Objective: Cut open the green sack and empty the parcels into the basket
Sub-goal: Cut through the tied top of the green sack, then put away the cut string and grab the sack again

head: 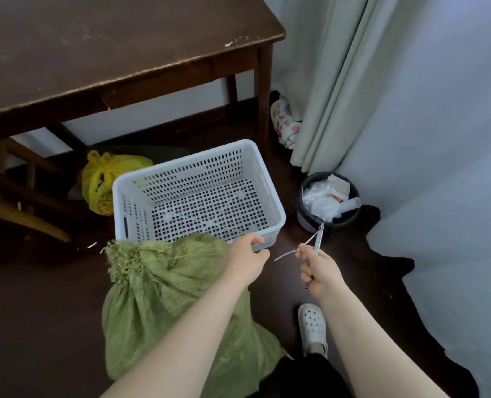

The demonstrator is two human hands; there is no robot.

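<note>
Right hand is closed around the handles of small metal scissors and a thin white tie strip; the blades point up and away, toward a dark waste bin at far right; the strip sticks out to the left of the fist. Left hand is seen from the back, fingers curled at the sack's top right edge, just by the basket's near rim; whether fabric is pinched cannot be told. Green sack stands on the dark floor, directly under and to the left of the left hand; its frayed, bunched neck lies at the sack's upper left, well left of that hand, touching the basket's near wall. White perforated basket sits just beyond the sack, no parcels seen in it. A white shoe is seen near, below the right forearm; a yellow bag lies left of the basket, under a brown table; pale curtain hangs at far right.
</note>
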